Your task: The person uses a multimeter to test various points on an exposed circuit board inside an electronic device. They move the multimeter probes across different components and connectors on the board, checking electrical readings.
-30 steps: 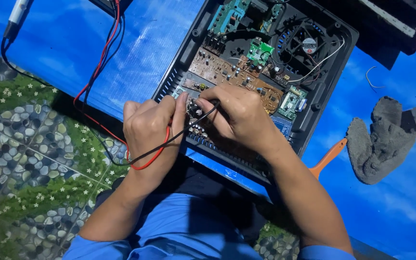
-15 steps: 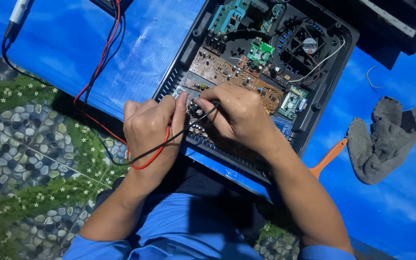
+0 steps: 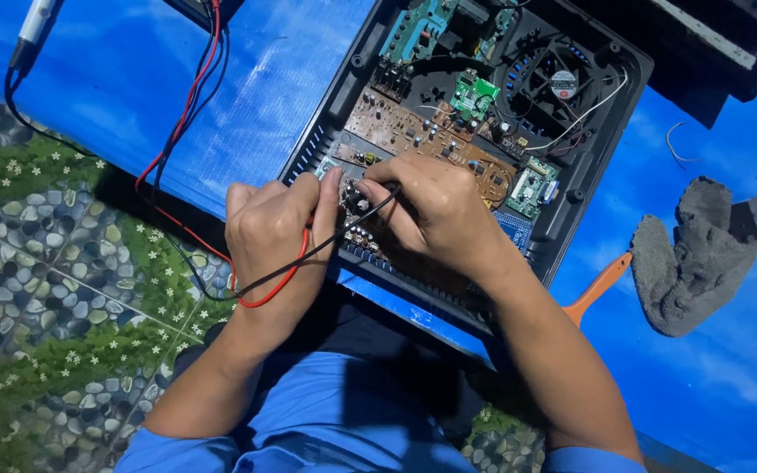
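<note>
- An open black plastic device case [image 3: 571, 210], filled with brown and green circuit boards [image 3: 422, 140], is laid on a blue tarpaulin [image 3: 116, 96].
- The left hand [image 3: 273, 236] is closed around a red test lead [image 3: 278, 285] at the case's near edge.
- A thin black probe [image 3: 357, 219] is pinched by the right hand [image 3: 435, 215] and pressed onto the boards.
- A grey cloth [image 3: 689, 263] is seen well apart, to the right.

both forearms are being reached forward from the bottom of the view — wrists angled inward. the left hand [image 3: 273, 232] is being held knuckles-up with fingers curled tight. the right hand [image 3: 435, 210] is being kept just beside it — fingers pinched together, tips almost touching the left's.
</note>
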